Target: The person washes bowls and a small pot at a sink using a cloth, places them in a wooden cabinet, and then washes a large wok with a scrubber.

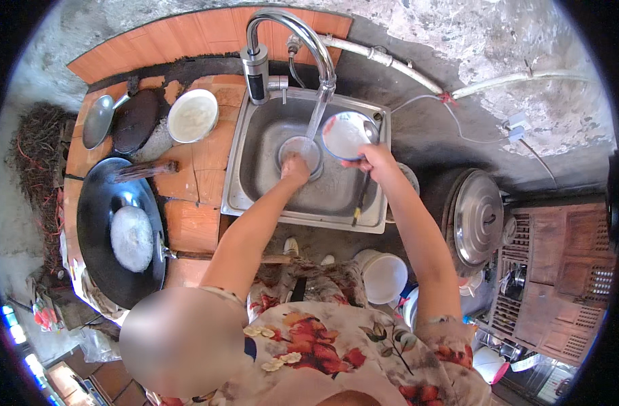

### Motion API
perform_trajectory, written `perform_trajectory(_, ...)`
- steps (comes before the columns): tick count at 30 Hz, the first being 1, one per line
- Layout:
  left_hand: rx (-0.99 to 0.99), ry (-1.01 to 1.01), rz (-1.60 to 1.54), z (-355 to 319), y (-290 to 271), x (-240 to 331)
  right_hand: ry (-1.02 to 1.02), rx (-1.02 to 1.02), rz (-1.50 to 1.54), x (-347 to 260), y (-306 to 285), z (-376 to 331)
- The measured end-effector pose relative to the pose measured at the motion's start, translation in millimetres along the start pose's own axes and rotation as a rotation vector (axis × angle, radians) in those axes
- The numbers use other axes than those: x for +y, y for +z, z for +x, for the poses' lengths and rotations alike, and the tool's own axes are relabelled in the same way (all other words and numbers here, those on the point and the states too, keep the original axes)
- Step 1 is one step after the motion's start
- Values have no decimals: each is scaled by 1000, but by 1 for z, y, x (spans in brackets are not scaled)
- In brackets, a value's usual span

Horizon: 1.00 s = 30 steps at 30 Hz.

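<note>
Water runs from the curved tap (326, 88) into a bowl (313, 150) low in the steel sink (255, 196). My left hand (295, 169) is closed at this bowl's near rim, its fingers partly hidden inside. Over the sink's right side, my right hand (373, 161) grips a white bowl (345, 134) with a dark rim and a coloured pattern, tilted so its inside shows. The same hand holds a metal spoon (371, 131), whose dark handle (361, 196) with a yellow end points down toward the sink's front edge.
On the tiled counter to the left stand a cream bowl (193, 116), a metal ladle (98, 122), a dark round lid-like thing (136, 122) and a wok (93, 223) with foamy liquid. A lidded pot (478, 216) is at the right; a white bucket (385, 279) stands below the sink.
</note>
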<state>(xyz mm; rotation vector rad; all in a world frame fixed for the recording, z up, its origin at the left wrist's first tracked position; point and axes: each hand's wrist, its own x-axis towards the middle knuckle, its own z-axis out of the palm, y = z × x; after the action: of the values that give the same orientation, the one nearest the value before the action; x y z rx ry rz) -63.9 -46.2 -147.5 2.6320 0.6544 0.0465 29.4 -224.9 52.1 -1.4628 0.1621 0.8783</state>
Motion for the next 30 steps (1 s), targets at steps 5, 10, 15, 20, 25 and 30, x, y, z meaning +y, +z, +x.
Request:
perform_trajectory(5, -128, 9, -91, 2, -8, 56, -2, 58, -10, -7, -36, -39)
perform_trajectory(10, -282, 180, 152, -8, -56, 24, 46, 42, 6, -12, -47, -36)
perform_trajectory(15, -140, -372, -109, -19, -81, 20, 71, -79, 47, -5, -55, -16)
perform_trajectory(20, -204, -593, -340, -9, -68, 30, 67, -86, -20, -8, -58, -18)
perform_trajectory(25, -159, -269, 150, 1, -86, 19, 65, -109, -48, -19, -65, -14)
perform_trajectory(30, -90, -67, 397, 0, -139, 60, -3, -154, -48, -26, -68, -22)
